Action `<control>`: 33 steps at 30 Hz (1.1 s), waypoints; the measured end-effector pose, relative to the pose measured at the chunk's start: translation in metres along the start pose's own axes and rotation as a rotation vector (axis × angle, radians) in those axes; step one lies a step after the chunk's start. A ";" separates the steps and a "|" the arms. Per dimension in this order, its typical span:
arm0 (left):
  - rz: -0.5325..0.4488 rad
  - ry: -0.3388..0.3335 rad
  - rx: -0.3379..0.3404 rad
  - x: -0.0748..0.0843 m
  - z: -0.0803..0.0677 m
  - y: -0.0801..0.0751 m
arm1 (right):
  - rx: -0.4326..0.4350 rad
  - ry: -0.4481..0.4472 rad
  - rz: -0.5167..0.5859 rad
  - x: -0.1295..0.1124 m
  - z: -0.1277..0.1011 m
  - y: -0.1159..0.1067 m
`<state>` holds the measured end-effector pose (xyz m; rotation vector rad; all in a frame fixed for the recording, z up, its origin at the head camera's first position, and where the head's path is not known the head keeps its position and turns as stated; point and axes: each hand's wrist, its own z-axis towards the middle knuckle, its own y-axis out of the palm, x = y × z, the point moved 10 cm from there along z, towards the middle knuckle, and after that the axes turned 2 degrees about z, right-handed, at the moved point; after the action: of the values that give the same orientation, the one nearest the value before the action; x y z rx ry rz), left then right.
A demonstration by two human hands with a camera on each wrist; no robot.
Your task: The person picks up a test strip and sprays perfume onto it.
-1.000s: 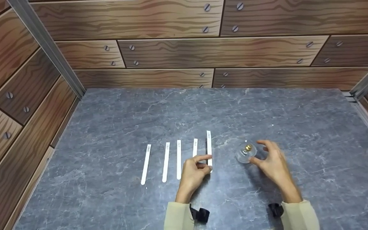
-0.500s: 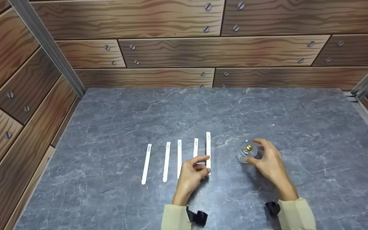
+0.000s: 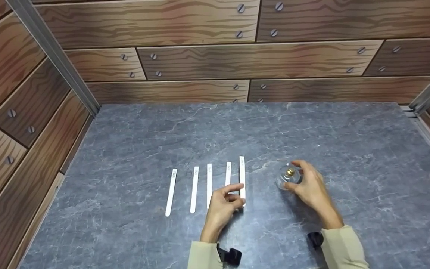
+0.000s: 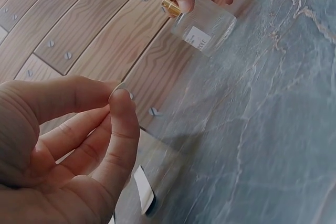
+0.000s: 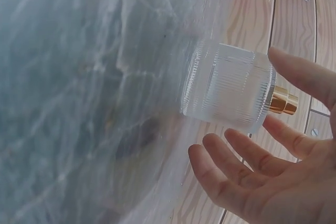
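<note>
My left hand (image 3: 222,209) pinches a white paper test strip (image 3: 242,170) with small writing at its far end, between thumb and index finger. In the left wrist view only the thin edge of this strip (image 4: 118,88) shows at the fingertips. To the right stands a clear ribbed glass perfume bottle (image 5: 228,87) with a gold spray neck (image 5: 284,100) and a small white label (image 4: 197,37). My right hand (image 3: 310,186) is spread around the bottle's top, thumb on the near side and index finger on the far side, fingertips right at its shoulder.
Several more white strips lie side by side left of the held one, the outermost strip (image 3: 171,192) farthest from the bottle. Part of one strip (image 4: 144,190) shows below the left hand. A wood-patterned wall (image 3: 200,61) stands behind the grey marbled table (image 3: 133,130).
My right hand has moved left and closer around the bottle, which stays in place. My left hand has drawn the strip slightly toward the body and left.
</note>
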<state>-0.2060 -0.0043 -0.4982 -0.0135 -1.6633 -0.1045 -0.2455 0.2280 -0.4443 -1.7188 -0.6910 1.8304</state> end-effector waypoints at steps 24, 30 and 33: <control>0.015 0.003 -0.044 0.002 0.001 0.010 | 0.036 -0.052 0.054 -0.006 0.002 -0.002; 0.019 -0.004 -0.047 0.002 0.001 0.011 | 0.128 -0.059 0.113 -0.004 0.001 -0.009; 0.018 -0.001 -0.045 0.002 0.001 0.011 | 0.117 -0.020 0.171 0.000 0.000 -0.009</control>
<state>-0.2060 0.0062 -0.4955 -0.0625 -1.6609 -0.1280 -0.2456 0.2342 -0.4379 -1.7301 -0.4470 1.9637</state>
